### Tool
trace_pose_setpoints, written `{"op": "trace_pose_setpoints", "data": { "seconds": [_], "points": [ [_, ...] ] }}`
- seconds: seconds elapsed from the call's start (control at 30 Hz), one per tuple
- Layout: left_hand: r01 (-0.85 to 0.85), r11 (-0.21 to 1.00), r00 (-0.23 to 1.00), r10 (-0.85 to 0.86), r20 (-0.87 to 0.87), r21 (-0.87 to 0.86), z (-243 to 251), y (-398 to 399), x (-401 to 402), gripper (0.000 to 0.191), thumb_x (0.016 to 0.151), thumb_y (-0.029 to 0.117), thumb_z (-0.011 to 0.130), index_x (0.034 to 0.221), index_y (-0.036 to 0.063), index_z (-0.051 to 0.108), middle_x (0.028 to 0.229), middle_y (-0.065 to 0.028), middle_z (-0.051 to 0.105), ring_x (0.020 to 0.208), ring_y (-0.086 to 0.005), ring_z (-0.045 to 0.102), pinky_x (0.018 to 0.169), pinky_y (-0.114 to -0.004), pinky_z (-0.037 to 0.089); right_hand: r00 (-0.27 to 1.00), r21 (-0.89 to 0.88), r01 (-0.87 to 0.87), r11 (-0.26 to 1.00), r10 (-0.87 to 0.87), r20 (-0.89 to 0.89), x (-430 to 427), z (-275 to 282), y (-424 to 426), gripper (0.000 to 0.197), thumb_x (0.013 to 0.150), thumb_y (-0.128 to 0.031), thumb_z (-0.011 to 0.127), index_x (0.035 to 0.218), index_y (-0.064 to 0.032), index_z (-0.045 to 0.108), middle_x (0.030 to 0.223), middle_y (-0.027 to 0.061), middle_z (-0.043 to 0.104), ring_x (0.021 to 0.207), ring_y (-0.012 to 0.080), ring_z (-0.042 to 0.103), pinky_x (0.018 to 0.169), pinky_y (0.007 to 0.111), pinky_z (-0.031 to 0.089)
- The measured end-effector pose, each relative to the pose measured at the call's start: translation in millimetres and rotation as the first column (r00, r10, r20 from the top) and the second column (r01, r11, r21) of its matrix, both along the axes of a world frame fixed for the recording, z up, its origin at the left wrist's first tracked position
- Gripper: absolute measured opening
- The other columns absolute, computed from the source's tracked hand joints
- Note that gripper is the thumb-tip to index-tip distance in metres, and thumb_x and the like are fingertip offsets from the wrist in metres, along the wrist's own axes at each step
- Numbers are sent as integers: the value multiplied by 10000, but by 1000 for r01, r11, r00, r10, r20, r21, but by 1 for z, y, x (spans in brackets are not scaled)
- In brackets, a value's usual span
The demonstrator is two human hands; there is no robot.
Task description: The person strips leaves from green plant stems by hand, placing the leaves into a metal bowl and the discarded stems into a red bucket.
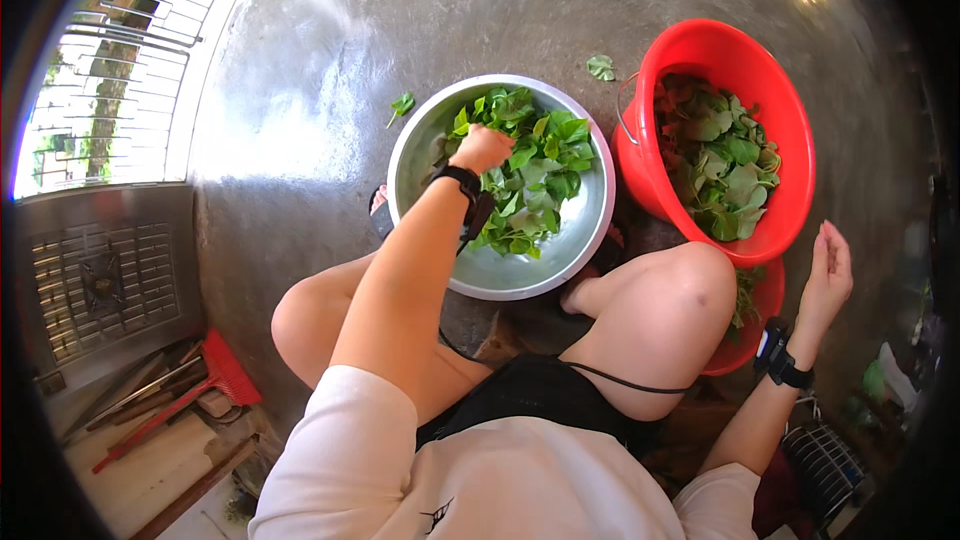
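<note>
Curled over green leafy stems, my left hand is inside a round metal basin. Its fingertips are hidden, so whether they pinch any stems does not show. The leaves fill the upper and middle part of the basin. My right hand is raised at the right, loosely bent, with nothing visible in it. It is nearest to a tilted red plastic bucket, which holds more leaves. A second red container with greens sits partly under the bucket.
Single leaves lie on the smooth grey floor. At lower left are a red broom and several sticks. A metal door with bars stands on the left. A wire basket is at lower right. A black cable crosses my lap.
</note>
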State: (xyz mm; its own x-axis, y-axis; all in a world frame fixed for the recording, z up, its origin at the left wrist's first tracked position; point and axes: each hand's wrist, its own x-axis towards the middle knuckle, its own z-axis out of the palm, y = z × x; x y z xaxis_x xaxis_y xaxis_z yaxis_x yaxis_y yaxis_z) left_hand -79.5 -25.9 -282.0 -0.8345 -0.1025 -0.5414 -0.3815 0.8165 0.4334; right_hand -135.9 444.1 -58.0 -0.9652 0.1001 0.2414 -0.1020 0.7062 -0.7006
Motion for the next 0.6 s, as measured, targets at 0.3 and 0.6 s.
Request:
{"op": "trace_pose_setpoints", "data": {
  "seconds": [0.3,0.6],
  "points": [
    [-203,978,976,197,89,57,-28,11,1,354,735,295,561,845,-34,629,912,-234,615,877,-359,596,761,-399,479,885,-117,-461,879,447,-133,-1,71,-154,187,853,-17,523,1024,44,568,988,93,605,931,145,565,851,250,419],
    [-158,897,987,135,85,412,167,-28,26,357,822,344,573,884,7,672,759,-8,615,666,-90,481,603,-244,385,655,-195,-738,646,755,22,12,69,-227,198,783,-12,575,977,28,587,868,66,607,833,119,562,746,240,444]
  ]
}}
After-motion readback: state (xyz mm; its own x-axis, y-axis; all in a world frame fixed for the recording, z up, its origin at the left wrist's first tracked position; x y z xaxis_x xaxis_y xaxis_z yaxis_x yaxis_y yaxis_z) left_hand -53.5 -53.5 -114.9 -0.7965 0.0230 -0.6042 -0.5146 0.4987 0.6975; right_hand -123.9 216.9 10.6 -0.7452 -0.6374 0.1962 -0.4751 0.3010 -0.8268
